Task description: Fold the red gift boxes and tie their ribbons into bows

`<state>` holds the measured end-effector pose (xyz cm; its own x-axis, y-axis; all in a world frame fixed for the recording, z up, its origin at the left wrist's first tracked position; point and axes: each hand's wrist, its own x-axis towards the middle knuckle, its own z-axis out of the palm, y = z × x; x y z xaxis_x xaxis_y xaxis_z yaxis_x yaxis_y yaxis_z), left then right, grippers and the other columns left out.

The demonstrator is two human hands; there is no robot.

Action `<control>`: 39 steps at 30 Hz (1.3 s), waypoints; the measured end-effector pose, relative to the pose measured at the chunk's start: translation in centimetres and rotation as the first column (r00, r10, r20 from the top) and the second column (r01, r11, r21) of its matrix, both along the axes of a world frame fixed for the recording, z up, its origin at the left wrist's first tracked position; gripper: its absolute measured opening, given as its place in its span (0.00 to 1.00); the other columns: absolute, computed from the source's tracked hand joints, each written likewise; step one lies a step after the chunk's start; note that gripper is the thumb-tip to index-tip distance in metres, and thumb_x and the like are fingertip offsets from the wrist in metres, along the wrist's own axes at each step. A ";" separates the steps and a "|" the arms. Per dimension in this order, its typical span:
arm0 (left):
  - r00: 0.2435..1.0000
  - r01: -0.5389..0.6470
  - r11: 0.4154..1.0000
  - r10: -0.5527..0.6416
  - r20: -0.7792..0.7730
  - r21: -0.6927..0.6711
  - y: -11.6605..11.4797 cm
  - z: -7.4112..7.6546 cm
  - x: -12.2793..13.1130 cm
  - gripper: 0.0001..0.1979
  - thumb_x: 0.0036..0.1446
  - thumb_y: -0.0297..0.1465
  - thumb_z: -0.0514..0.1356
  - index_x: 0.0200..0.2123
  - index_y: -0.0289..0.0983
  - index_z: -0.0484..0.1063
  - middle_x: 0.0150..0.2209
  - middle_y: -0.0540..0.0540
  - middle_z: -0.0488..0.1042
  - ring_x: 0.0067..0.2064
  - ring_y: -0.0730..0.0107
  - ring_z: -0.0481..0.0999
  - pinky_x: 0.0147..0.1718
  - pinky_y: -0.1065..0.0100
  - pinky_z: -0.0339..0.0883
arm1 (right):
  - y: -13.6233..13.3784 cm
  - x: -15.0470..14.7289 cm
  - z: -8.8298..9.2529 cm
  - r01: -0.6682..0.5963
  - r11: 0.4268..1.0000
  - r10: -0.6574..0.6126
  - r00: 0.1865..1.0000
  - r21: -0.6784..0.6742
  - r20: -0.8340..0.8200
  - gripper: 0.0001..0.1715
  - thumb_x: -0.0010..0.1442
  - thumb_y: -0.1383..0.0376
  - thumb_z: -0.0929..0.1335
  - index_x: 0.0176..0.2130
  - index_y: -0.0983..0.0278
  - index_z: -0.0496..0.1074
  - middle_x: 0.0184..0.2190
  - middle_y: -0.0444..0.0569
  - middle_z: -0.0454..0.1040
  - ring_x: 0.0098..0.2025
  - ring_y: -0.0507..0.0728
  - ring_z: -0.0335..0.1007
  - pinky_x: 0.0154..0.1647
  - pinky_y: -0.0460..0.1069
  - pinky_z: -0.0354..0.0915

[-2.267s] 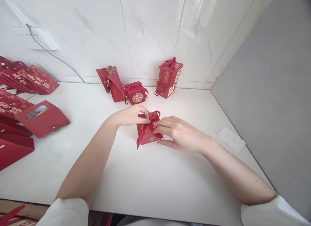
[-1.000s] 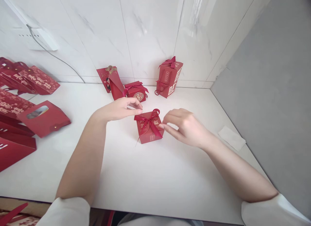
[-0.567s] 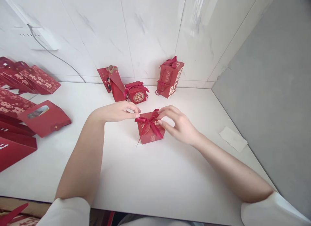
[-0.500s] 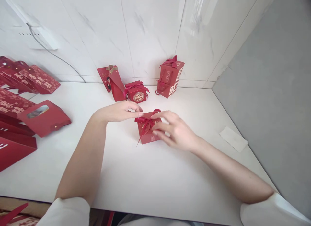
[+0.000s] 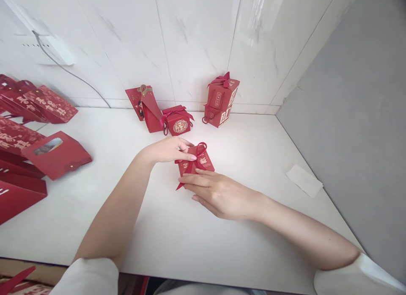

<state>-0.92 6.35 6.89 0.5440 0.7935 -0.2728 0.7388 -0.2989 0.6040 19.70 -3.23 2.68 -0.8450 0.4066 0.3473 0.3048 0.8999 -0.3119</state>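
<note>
A small red gift box (image 5: pixel 207 164) with gold print sits mid-table, a red ribbon bow (image 5: pixel 200 150) tied on its top. My left hand (image 5: pixel 169 150) holds the box from the left: the thumb lies on top by the bow, and the other fingers reach round the far side, partly hidden. In front of the box is my right hand (image 5: pixel 218 192), its fingers stretched out and laid against the near side, over part of a ribbon tail. The box's front face is mostly covered by this hand.
Behind stand another ribboned red box (image 5: pixel 179 120), a taller red carton (image 5: pixel 151 111) and two stacked red boxes (image 5: pixel 222 96) by the tiled wall. Several red gift bags (image 5: pixel 57 155) crowd the left side. A white paper slip (image 5: pixel 304 180) lies near the right edge.
My right hand has moved down and left from the bow to the box's near side, fingers now straighter. My left hand has shifted right onto the box, which now shows more of its top.
</note>
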 end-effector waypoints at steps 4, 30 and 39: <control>1.000 -0.002 0.999 0.001 -0.006 -0.038 0.1 -0.2 0.3 0.28 0.48 0.49 0.64 0.15 0.37 0.54 0.26 0.48 0.69 0.28 0.69 0.67 0.28 0.65 0.57 | 0.0 0.3 0.7 -0.038 0.983 0.040 0.999 -0.182 0.007 0.21 0.71 0.69 0.56 0.57 0.72 0.68 0.61 0.57 0.68 0.62 0.60 0.66 0.62 0.55 0.65; 1.000 0.005 0.996 -0.003 0.031 -0.085 0.2 -0.6 0.2 0.30 0.48 0.49 0.64 0.17 0.37 0.49 0.23 0.51 0.56 0.23 0.75 0.50 0.23 0.66 0.47 | 2.1 1.1 -0.1 -0.304 0.611 0.217 0.952 -0.731 -0.214 0.21 0.70 0.67 0.60 0.59 0.62 0.68 0.62 0.53 0.66 0.65 0.55 0.61 0.65 0.53 0.60; 0.995 0.038 0.990 -0.025 0.098 -0.137 0.6 0.1 -0.8 0.22 0.54 0.52 0.59 0.27 0.39 0.74 0.31 0.49 0.72 0.33 0.68 0.67 0.34 0.67 0.60 | 3.1 3.4 3.9 -0.199 0.681 0.004 0.963 -0.705 -0.268 0.15 0.67 0.60 0.65 0.48 0.61 0.76 0.47 0.49 0.78 0.49 0.56 0.75 0.53 0.52 0.69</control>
